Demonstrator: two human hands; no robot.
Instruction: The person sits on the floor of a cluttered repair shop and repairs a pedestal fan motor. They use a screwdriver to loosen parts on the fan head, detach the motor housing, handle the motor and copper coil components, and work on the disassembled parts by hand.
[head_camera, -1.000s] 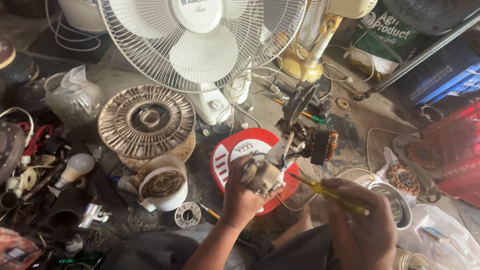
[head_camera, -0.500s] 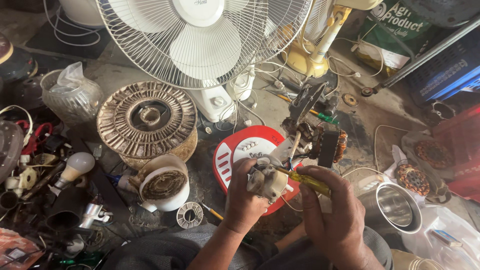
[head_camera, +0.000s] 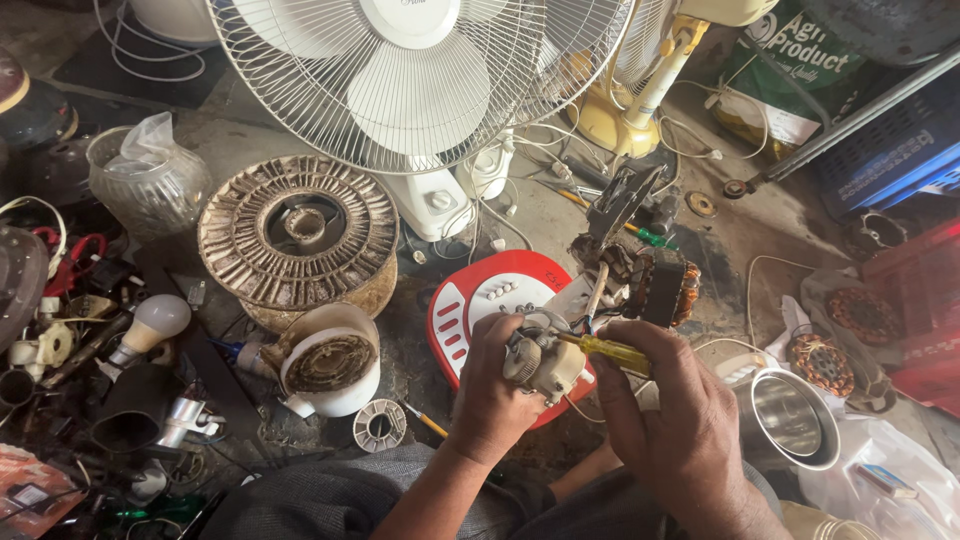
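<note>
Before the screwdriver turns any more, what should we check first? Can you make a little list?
1. Left hand has a firm grip on the small motor part: ok, fingers wrap around it.
2. Right hand holds the yellow screwdriver: ok.
3. Screwdriver tip sits in a screw: cannot tell, the tip is hidden at the part.
4. Thin wires are out of the tip's way: not ok, they loop right beside it.
5. Copper-wound motor just behind is free of the hands: ok, it is apart from them.
6. Steel cup near the right wrist will not get knocked: cannot tell.
</note>
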